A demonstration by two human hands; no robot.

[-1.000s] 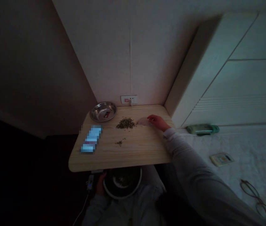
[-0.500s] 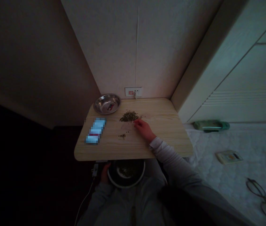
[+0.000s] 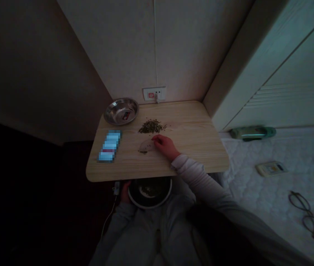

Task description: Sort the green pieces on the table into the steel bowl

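Observation:
My right hand (image 3: 165, 147) is closed in a pinch on a thin, clear, rounded plastic piece (image 3: 146, 143) held low over the wooden tabletop (image 3: 198, 129). Its near edge lies by a small cluster of dark green bits (image 3: 143, 152). A larger pile of the same dried-looking bits (image 3: 151, 126) is spread farther back. Below the table's front edge, my left hand (image 3: 125, 193) grips the left side of a dark bowl with a pale rim (image 3: 149, 207). Some bits show dimly inside that bowl; the left fingers are partly hidden.
A shiny metal bowl (image 3: 121, 112) sits at the back left corner, with a lit phone (image 3: 109, 146) in front of it. A plug is in the wall socket (image 3: 154, 94). On the white bedding (image 3: 245, 177) to the right lie a green bottle-like object (image 3: 252, 133), a small box-like item (image 3: 271, 168) and glasses (image 3: 306, 210).
My right hand has moved nearer the front edge, bringing the plastic piece from the large pile to the small cluster. My left hand still holds the bowl. The view has shifted slightly.

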